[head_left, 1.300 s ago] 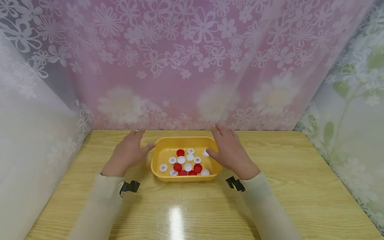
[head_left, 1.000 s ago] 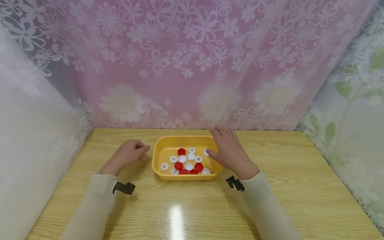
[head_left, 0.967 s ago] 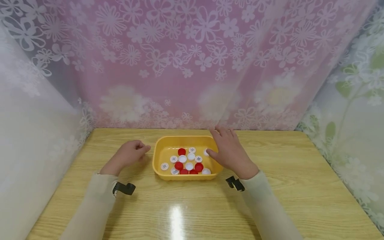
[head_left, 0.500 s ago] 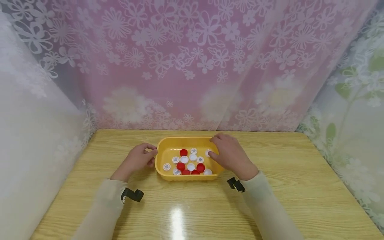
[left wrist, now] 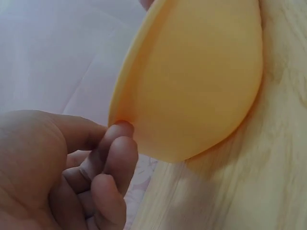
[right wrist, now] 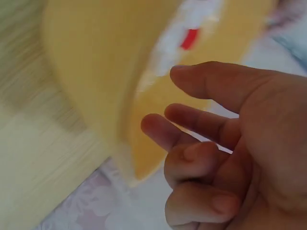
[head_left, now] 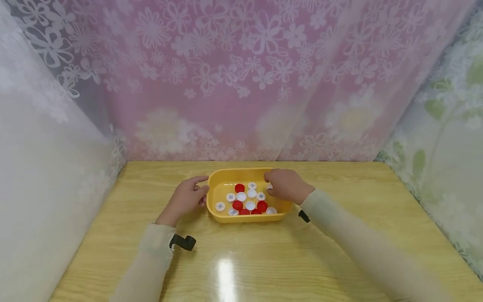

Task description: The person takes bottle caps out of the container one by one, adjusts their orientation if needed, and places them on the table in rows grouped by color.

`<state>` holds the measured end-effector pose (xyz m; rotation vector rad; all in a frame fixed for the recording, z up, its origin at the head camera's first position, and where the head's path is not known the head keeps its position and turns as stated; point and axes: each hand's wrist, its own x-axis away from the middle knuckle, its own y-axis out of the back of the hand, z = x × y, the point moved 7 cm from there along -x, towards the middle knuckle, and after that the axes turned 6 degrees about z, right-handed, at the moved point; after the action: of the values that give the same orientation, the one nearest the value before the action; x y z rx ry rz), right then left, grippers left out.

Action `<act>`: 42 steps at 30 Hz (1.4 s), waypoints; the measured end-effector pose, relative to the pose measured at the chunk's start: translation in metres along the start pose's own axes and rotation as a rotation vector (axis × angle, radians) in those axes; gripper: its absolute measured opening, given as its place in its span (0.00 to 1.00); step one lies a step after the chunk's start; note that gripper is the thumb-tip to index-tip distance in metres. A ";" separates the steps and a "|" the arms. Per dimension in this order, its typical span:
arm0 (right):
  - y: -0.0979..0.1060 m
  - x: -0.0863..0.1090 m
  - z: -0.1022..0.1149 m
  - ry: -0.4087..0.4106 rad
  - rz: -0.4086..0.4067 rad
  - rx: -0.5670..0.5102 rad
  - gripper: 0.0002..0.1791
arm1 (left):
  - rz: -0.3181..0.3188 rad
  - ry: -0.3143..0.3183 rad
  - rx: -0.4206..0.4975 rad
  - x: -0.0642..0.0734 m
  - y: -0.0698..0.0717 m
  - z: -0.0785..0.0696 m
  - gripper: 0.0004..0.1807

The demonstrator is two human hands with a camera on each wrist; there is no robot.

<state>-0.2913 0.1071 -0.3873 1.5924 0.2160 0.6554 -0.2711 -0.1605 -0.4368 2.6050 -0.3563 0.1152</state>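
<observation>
A yellow plastic tub (head_left: 245,218) holds several red bottle caps (head_left: 239,188) and white bottle caps (head_left: 241,196), some marked with a grey square. At its left end my left hand (head_left: 186,197) pinches the rim. In the left wrist view, curled fingertips (left wrist: 122,132) meet just under that rim. My right hand (head_left: 287,184) reaches over the tub's right end with fingers bent downward and overlaps a white cap there. In the right wrist view, its thumb and fingers stand apart with nothing between them, beside the tub's wall.
The tub stands on a wooden table (head_left: 181,268) near its back edge. Behind hangs a pink flowered curtain (head_left: 226,105), with pale curtains (head_left: 49,167) at both sides. Black wrist mounts (head_left: 183,242) sit at the sleeves.
My left hand drew back from the tub, then came in and took its rim. My right hand's fingers bent down and its forearm swung outward. The tub has shifted slightly right.
</observation>
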 end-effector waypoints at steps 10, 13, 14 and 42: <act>-0.013 -0.021 0.001 0.075 0.126 0.216 0.05 | -0.022 0.017 -0.029 -0.002 -0.006 -0.005 0.24; -0.011 -0.024 -0.001 0.067 0.093 0.230 0.05 | -0.024 0.027 -0.041 -0.002 -0.006 -0.004 0.23; -0.011 -0.024 -0.002 0.066 0.084 0.239 0.05 | -0.023 0.026 -0.041 -0.002 -0.007 -0.005 0.23; -0.024 -0.027 0.001 0.089 0.108 0.198 0.02 | -0.016 0.014 -0.150 0.004 -0.005 -0.017 0.24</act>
<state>-0.3072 0.0964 -0.4176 1.7752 0.2687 0.8095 -0.2660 -0.1487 -0.4241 2.4576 -0.3260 0.0977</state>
